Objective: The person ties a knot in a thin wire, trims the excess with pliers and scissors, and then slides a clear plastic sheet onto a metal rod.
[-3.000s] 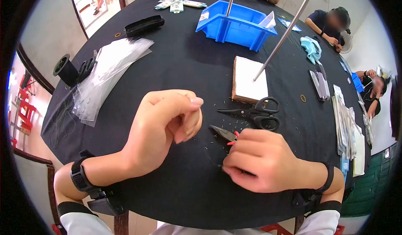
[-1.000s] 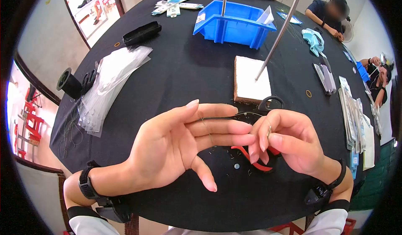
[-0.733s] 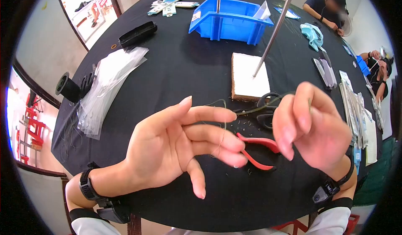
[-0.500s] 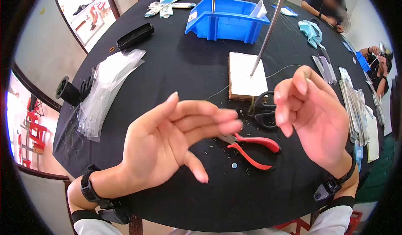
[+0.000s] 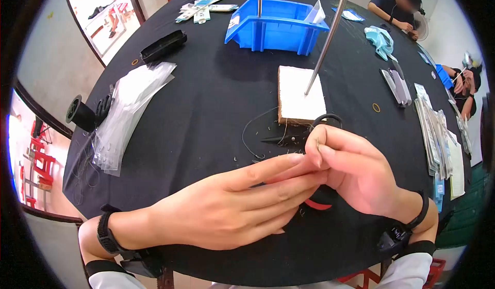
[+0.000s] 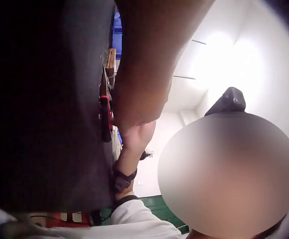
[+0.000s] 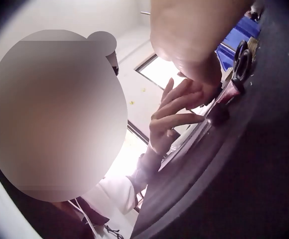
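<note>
While the left hand [image 5: 227, 211], fingers straight, touches the other, both are raised; the right hand [image 5: 358, 175] pinches thread [image 5: 243, 136].

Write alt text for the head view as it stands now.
Over a black-covered table, the left hand, fingers extended, meets the right hand, which seems to pinch thin thread. Just beyond lie partly hidden black scissors and a white-topped block with a metal rod; farther back sits a blue bin.
</note>
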Motion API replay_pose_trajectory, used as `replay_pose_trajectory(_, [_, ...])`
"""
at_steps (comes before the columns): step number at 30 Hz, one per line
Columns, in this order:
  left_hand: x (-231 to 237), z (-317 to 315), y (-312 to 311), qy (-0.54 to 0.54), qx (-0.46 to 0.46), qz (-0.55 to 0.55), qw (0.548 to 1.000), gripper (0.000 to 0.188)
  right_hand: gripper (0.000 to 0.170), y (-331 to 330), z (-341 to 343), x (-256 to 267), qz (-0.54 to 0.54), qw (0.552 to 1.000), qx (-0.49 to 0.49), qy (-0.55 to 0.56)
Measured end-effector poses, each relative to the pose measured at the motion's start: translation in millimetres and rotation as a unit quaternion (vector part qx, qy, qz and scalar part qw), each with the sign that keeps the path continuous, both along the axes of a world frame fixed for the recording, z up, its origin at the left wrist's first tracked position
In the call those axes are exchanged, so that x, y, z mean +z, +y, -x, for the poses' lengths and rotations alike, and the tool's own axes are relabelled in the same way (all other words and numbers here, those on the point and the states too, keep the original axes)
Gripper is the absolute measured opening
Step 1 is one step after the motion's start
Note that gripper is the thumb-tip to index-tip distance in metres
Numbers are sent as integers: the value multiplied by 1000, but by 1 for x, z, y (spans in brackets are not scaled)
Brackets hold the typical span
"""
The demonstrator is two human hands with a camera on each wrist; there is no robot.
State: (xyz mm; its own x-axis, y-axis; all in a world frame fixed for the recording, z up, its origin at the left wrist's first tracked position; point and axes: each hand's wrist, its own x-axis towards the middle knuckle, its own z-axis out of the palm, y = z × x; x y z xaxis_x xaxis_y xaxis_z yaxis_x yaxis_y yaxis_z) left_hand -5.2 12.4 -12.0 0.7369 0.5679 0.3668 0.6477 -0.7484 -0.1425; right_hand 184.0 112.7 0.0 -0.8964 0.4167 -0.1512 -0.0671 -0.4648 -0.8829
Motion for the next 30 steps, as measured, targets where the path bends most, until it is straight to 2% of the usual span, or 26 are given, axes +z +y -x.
replay_pose_trajectory(6, [0,1,-2,55,6,-14,998,33,14,3,-5,-2,-185,982,18,36])
replay_pose_trajectory(12, [4,-1,-3,96,14,-25,995,34,13,4,-9,2,-241,970,-5,35])
replay_pose_trajectory(16, [8,-2,-4,124,16,-35,992,33,14,6,-10,-1,-230,972,-10,44])
replay_pose_trajectory(19, [5,-2,-4,97,11,-30,995,31,14,6,-11,-1,-231,972,-14,48])
replay_pose_trajectory(22, [2,0,-4,22,-18,-23,999,27,14,7,-11,-1,-274,961,-23,45])
replay_pose_trajectory(24, [6,1,-7,-68,-34,-43,996,23,14,5,-10,3,-268,962,-23,39])
replay_pose_trajectory(26, [4,5,-4,-174,-39,-77,981,16,13,3,-8,4,-261,965,24,15])
replay_pose_trajectory(27, [3,7,-2,-221,2,-70,973,16,13,3,-6,5,-257,965,48,4])
replay_pose_trajectory(28, [3,8,0,-266,44,-63,961,16,13,1,-5,10,-219,971,93,-17])
replay_pose_trajectory(30, [4,7,3,-322,43,-27,945,24,14,-1,-4,5,-172,976,135,-8])
